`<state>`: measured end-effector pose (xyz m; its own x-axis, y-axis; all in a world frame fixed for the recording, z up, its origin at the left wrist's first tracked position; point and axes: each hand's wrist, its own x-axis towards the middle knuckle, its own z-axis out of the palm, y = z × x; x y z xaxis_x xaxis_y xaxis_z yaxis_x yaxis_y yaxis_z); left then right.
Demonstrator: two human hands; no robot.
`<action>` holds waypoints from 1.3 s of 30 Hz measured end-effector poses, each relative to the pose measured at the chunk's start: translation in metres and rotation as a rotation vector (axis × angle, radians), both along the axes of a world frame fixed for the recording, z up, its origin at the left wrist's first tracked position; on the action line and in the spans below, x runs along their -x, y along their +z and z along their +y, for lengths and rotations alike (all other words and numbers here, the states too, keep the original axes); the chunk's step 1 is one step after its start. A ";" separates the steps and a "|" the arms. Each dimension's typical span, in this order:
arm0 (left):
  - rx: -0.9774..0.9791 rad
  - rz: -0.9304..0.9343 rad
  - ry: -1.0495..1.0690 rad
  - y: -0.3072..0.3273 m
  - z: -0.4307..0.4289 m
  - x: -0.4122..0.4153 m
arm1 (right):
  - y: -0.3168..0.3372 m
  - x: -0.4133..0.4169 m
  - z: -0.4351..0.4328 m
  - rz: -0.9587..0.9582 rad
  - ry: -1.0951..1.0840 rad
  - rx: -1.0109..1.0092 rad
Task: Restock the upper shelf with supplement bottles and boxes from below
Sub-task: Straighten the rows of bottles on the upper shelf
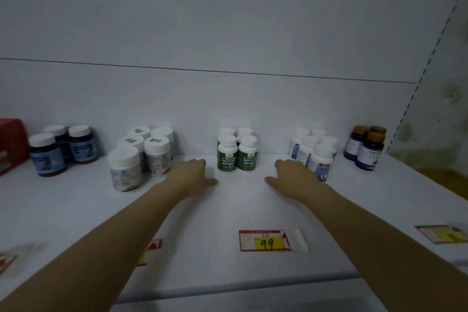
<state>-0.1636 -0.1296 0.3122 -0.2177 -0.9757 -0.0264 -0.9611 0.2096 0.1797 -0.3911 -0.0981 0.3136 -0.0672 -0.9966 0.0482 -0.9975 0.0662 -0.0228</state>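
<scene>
Head view: left hand (pixel 195 175) and right hand (pixel 291 176), both open and empty, flank the upright cluster of green-labelled white-capped plastic bottles (pixel 237 153) standing just beyond them on the white upper shelf (pixel 240 208), about equally near.

The shelf (pixel 228 210) and back wall (pixel 228 20) are plain white. The green-labelled bottles (pixel 236 153) have white caps; the dark bottles (pixel 48 154) carry blue labels under white caps, and the purple bottles (pixel 366 149) have brown caps. The price tag (pixel 264 240) is red with a yellow panel reading 99, and the box (pixel 10 144) is red.
</scene>
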 end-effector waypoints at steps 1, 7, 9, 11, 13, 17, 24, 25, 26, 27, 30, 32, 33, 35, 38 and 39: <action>0.011 0.008 0.026 -0.003 -0.006 0.007 | -0.002 0.001 -0.008 -0.001 0.024 0.006; 0.080 0.024 0.118 -0.020 -0.027 0.032 | -0.018 -0.002 -0.040 -0.021 0.134 0.061; 0.123 0.045 0.122 -0.023 -0.031 0.035 | -0.021 0.000 -0.049 -0.044 0.162 0.100; 0.139 0.063 0.111 -0.024 -0.033 0.037 | -0.023 0.002 -0.055 -0.084 0.181 0.133; 0.141 0.055 0.089 -0.023 -0.037 0.037 | -0.025 0.004 -0.060 -0.106 0.193 0.148; 0.121 0.024 0.070 -0.021 -0.043 0.035 | -0.025 0.006 -0.064 -0.098 0.208 0.143; 0.095 0.020 0.108 -0.018 -0.037 0.038 | -0.020 0.003 -0.054 -0.077 0.184 0.095; 0.094 0.006 0.119 -0.017 -0.033 0.038 | -0.019 0.003 -0.049 -0.067 0.180 0.086; 0.097 -0.017 0.125 -0.016 -0.028 0.037 | -0.018 0.004 -0.043 -0.063 0.173 0.079; 0.105 -0.047 0.122 -0.016 -0.023 0.037 | -0.017 0.006 -0.037 -0.064 0.163 0.076; 0.120 -0.115 0.092 -0.015 -0.005 0.035 | -0.016 0.016 -0.012 -0.070 0.124 0.067; 0.114 -0.124 0.069 -0.011 0.007 0.036 | -0.014 0.025 0.007 -0.070 0.099 0.049; 0.111 -0.129 0.053 -0.009 0.012 0.039 | -0.012 0.029 0.016 -0.069 0.081 0.036; 0.129 -0.143 0.005 -0.005 0.021 0.048 | -0.009 0.041 0.032 -0.083 0.040 0.004; 0.146 -0.117 -0.072 -0.003 0.034 0.069 | -0.004 0.064 0.052 -0.131 -0.010 0.001; 0.144 -0.103 -0.091 -0.003 0.037 0.077 | -0.003 0.072 0.057 -0.132 -0.024 0.008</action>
<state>-0.2408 -0.0923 0.3089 -0.3089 -0.9473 0.0854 -0.9487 0.3133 0.0437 -0.4632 -0.0411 0.3107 -0.0975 -0.9942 0.0456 -0.9840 0.0895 -0.1542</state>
